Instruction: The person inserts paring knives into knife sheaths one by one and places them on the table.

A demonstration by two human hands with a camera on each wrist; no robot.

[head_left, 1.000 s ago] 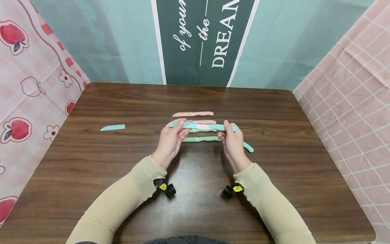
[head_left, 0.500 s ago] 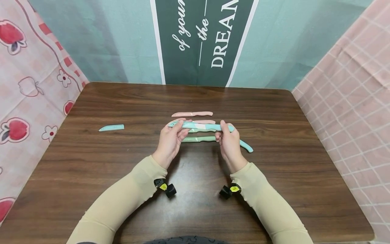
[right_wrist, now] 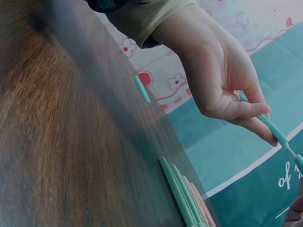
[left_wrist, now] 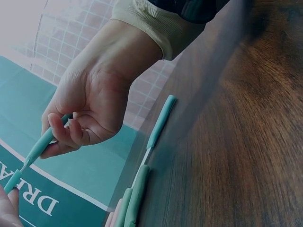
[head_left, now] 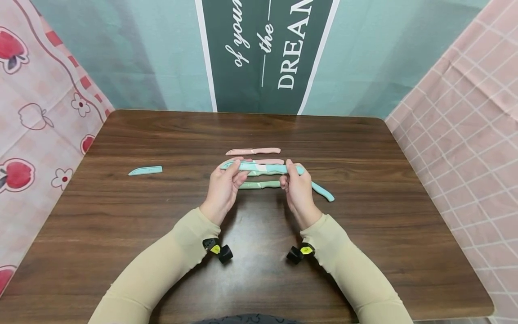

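Note:
Just above the table, a light-blue knife [head_left: 281, 169] is held level between both hands. Its sheath [head_left: 244, 166] is pinched at the left by the left hand [head_left: 220, 189], thumb on top. The right hand [head_left: 299, 191] grips the knife's handle. A short stretch of white blade [head_left: 261, 168] shows between sheath and handle. In the left wrist view the right hand [left_wrist: 94, 104] has its fingers curled round the handle [left_wrist: 40, 147]. The right wrist view shows the left hand [right_wrist: 218, 71] pinching the sheath [right_wrist: 272, 127].
A second blue knife [head_left: 322, 191] lies partly behind the right hand, its bare blade visible in the left wrist view. Another blue sheath [head_left: 145, 170] lies at the left. Green knives [head_left: 259, 185] and pink knives [head_left: 252, 151] lie sheathed on the wooden table [head_left: 259, 279].
The right hand has moved left toward the left hand, and the gap of white blade between handle and sheath has become shorter. More of the second blue knife's handle shows.

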